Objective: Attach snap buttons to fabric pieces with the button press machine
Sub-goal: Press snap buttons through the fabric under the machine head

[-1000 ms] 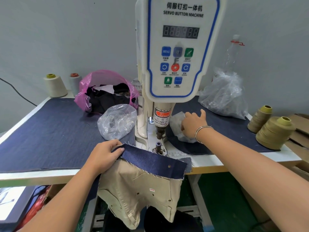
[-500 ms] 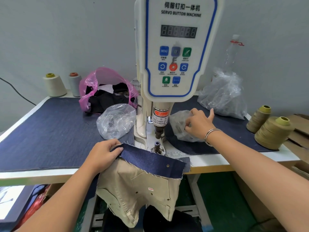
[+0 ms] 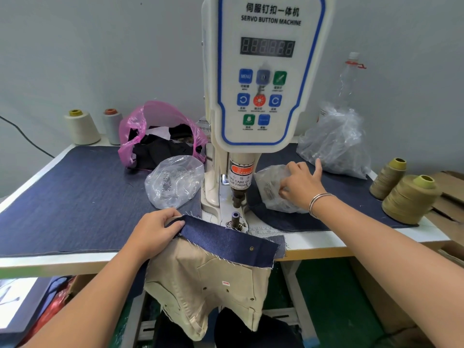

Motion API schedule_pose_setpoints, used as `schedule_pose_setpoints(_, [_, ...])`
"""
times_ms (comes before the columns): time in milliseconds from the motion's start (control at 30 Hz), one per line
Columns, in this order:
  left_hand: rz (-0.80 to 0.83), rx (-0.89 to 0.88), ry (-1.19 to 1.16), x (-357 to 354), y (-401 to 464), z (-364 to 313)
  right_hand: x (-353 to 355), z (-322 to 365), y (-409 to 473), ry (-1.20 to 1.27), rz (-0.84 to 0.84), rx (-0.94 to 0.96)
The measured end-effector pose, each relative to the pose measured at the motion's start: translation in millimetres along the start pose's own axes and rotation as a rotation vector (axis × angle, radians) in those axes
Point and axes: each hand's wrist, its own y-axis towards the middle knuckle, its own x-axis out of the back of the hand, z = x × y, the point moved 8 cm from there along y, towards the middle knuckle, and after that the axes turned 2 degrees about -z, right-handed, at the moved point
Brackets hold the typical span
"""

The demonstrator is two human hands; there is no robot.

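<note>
our left hand (image 3: 155, 229) pinches the end of the denim strip (image 3: 226, 243), which lies at the table edge just in front of the button machine (image 3: 261, 96). our right hand (image 3: 301, 184) pinches inside the small clear bag (image 3: 270, 189) beside the machine.

We see both bare forearms reaching forward from the bottom of the view. The left hand (image 3: 157, 228) lies low and near, knuckles up, fingers curled and thumb pressed forward in a pinching grip on what it holds. The right arm stretches further out and across, a thin bangle on its wrist. The right hand (image 3: 301, 184) is palm down, its fingers bent and bunched at the tips, pinching, while one finger sticks straight out and up
</note>
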Motion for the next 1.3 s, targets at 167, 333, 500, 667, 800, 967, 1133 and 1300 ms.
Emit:
schedule_pose_setpoints(167, [0.004,0.002,0.004,-0.3,-0.3,0.5,-7.8,14.2,9.5,-0.126,0.008,-0.032])
schedule_pose_setpoints(333, [0.008,0.001,0.010,-0.8,0.5,1.0,-9.7,26.1,17.2,-0.180,0.011,-0.031])
schedule_pose_setpoints(500, [0.007,0.001,-0.007,-1.4,1.0,2.3,-11.0,17.5,17.2,-0.081,0.056,-0.079])
schedule_pose_setpoints(667, [0.003,-0.004,-0.014,-0.8,0.5,1.1,-9.4,12.8,14.0,-0.073,0.039,-0.077])
schedule_pose_setpoints(800, [0.003,-0.006,-0.004,-0.2,-0.1,0.0,-13.0,18.0,11.8,-0.159,0.063,-0.025])
schedule_pose_setpoints(967, [0.002,0.002,0.001,0.0,0.0,0.4,-10.2,21.4,12.7,-0.208,0.041,0.010])
schedule_pose_setpoints(1133, [0.009,0.008,0.000,-0.3,-0.4,0.2,-3.1,29.1,11.8,-0.274,0.029,0.057])
schedule_pose_setpoints(1300, [0.013,0.005,-0.001,-0.4,0.0,0.5,6.5,16.4,5.2,-0.166,-0.053,0.016])
